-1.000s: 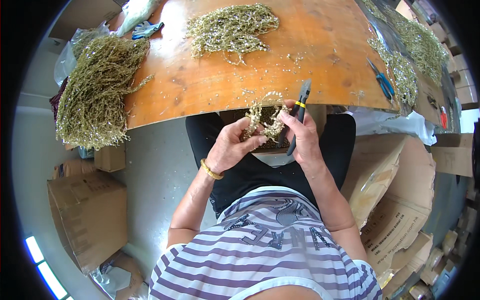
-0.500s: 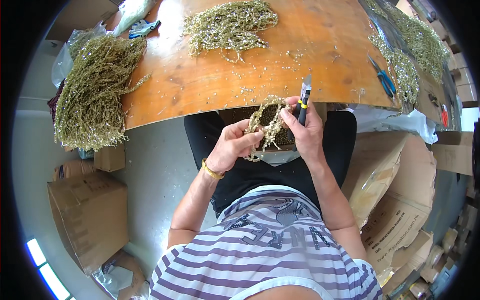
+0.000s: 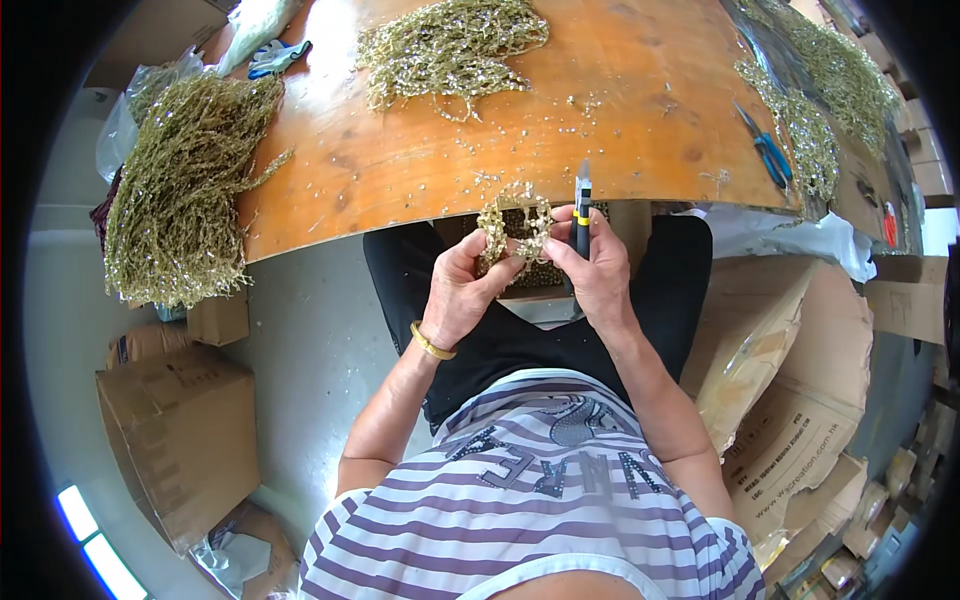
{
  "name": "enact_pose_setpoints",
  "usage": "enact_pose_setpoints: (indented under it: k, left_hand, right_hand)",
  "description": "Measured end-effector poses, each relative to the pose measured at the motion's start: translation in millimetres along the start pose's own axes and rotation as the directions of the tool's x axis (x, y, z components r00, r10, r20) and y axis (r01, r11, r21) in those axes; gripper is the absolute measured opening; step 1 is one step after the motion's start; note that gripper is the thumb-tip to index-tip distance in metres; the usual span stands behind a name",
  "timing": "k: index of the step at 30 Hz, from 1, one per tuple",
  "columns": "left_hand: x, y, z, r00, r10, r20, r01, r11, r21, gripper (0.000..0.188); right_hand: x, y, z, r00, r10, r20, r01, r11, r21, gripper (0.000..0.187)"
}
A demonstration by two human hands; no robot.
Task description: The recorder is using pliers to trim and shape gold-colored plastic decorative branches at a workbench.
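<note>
Hands together at the surface (image 3: 620, 130) near edge: left hand (image 3: 462, 290) pinches beaded garland loop (image 3: 515, 225); right hand (image 3: 597, 265) clamps cutter (image 3: 581, 205) upright, blade clear.

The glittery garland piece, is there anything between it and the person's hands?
Nothing visible: the left hand and right hand both grip the garland piece directly; the right also holds a cutter.

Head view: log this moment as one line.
left hand: holds glittery garland piece | right hand: holds garland piece and pliers | place: over lap, at wooden table edge
</note>
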State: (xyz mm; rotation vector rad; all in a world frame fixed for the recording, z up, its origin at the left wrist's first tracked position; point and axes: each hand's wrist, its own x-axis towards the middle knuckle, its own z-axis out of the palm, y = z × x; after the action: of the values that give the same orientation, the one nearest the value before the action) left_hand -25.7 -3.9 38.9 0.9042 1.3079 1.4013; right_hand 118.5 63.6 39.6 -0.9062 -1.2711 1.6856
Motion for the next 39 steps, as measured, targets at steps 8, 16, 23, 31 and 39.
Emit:
enact_pose_setpoints:
  k: [8, 16, 23, 31, 39]
  left_hand:
    - [-1, -7, 13, 0.958, -0.285, 0.018, 0.256, 0.828, -0.5, 0.007]
    - [-6, -14, 20, 0.992, -0.036, -0.119, 0.031, 0.999, -0.04, 0.008]
    - [-3, -8, 12, 0.993, -0.103, -0.062, 0.099, 0.993, -0.067, 0.007]
    - [0, -7, 8, 0.974, -0.223, -0.034, 0.211, 0.955, -0.211, 0.01]
    - [1, -8, 4, 0.982, -0.188, -0.02, 0.181, 0.964, -0.193, 0.009]
  right_hand:
    - [-1, 7, 2, 0.977, -0.174, -0.12, 0.146, 0.966, -0.214, 0.019]
    - [4, -1, 0, 0.934, -0.333, -0.129, 0.206, 0.798, -0.566, 0.015]
    - [7, 0, -10, 0.985, 0.128, -0.115, -0.103, 0.974, 0.201, 0.02]
    - [-19, -15, -18, 0.977, 0.189, -0.102, -0.187, 0.982, 0.022, 0.028]
    - [-56, -18, -30, 0.951, 0.251, 0.178, -0.122, 0.839, -0.53, 0.033]
